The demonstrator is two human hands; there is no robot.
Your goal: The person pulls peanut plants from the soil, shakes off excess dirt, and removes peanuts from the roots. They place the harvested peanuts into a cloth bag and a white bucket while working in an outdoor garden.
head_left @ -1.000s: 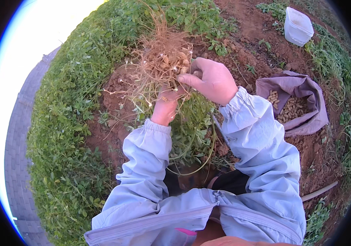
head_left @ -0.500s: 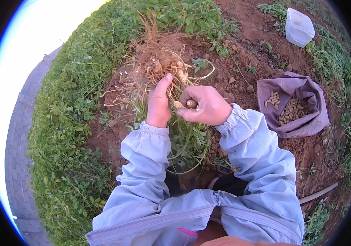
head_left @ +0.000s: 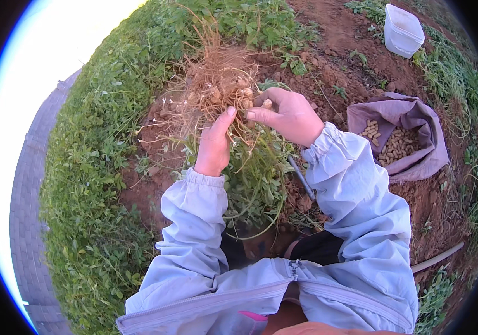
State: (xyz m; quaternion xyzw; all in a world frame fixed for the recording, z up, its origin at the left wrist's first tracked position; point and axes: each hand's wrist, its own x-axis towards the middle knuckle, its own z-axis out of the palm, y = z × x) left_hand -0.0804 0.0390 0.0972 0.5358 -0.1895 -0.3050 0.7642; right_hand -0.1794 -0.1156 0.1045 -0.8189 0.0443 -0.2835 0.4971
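My left hand [head_left: 213,149] is closed round an uprooted peanut plant, its thumb lying across the base of the stems. The tangled brown roots [head_left: 216,78] point away from me, with pale pods among them, and the green leafy tops [head_left: 253,187] hang down toward my legs. My right hand [head_left: 293,118] is at the right edge of the roots, thumb and fingers curled close to a cluster of pods. A peanut [head_left: 267,104] shows inside its curled fingers; whatever else lies in the palm is hidden.
An open purplish cloth sack [head_left: 431,148] with loose peanuts [head_left: 400,146] stands on the reddish soil to the right. Beyond it is a white plastic tub [head_left: 403,36]. Dense green plants [head_left: 88,167] fill the left side. A thin grey rod [head_left: 301,178] lies near my right sleeve.
My right hand has moved up and away from me, from beside my left thumb to the pods on the roots. The grey rod has come into sight below it.
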